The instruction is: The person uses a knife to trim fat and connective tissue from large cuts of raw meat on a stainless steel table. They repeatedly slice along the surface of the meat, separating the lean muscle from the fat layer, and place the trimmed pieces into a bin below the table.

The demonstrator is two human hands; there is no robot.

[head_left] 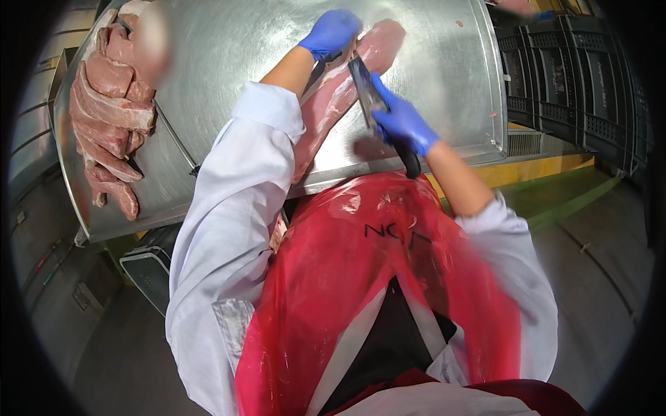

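Observation:
A long, pale pink piece of meat (325,112) lies slantwise on the steel table (229,41), its near end by the table's front edge. At its far left edge is my left hand (334,33), blue-gloved and closed on the meat; its fingertips are partly hidden. My right hand (406,125), also blue-gloved, grips a knife (362,90) with a black handle. The blade points away from me and its tip meets the meat close to my left fingers. The right index finger stretches along beside the blade.
A heap of trimmed meat pieces (111,118) lies along the table's left side. Beside it rests a thin sharpening steel (175,139) with a dark handle. Stacked black crates (555,76) stand beyond the table's right edge. Another dark crate (147,270) sits below at front left.

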